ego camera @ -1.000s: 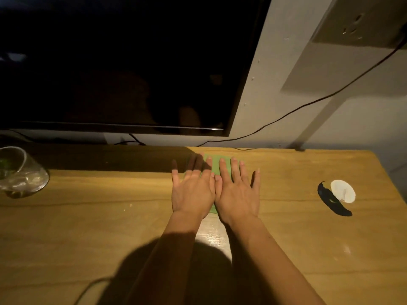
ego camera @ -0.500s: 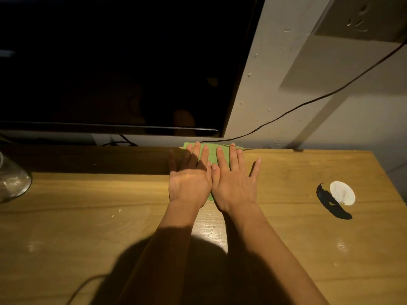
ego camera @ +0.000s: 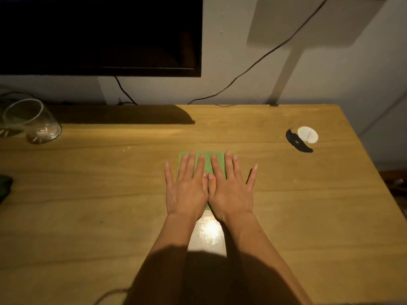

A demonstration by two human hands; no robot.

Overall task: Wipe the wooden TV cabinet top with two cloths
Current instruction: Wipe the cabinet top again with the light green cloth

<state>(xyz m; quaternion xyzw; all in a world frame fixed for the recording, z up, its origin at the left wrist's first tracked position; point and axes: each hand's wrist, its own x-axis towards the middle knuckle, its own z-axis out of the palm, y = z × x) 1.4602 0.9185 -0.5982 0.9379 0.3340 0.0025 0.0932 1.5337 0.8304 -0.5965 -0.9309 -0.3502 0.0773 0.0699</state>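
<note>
Your left hand (ego camera: 187, 192) and right hand (ego camera: 231, 192) lie flat side by side, fingers straight, pressing the rectangular green cloth (ego camera: 207, 161) mid-way across the smooth, glossy wooden table (ego camera: 88, 194). The cloth has slid back from the wall edge.

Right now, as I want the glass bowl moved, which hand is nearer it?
Left. The left hand lies flat on the green cloth, to the right of the glass bowl; the right hand lies beside it, farther right.
</note>
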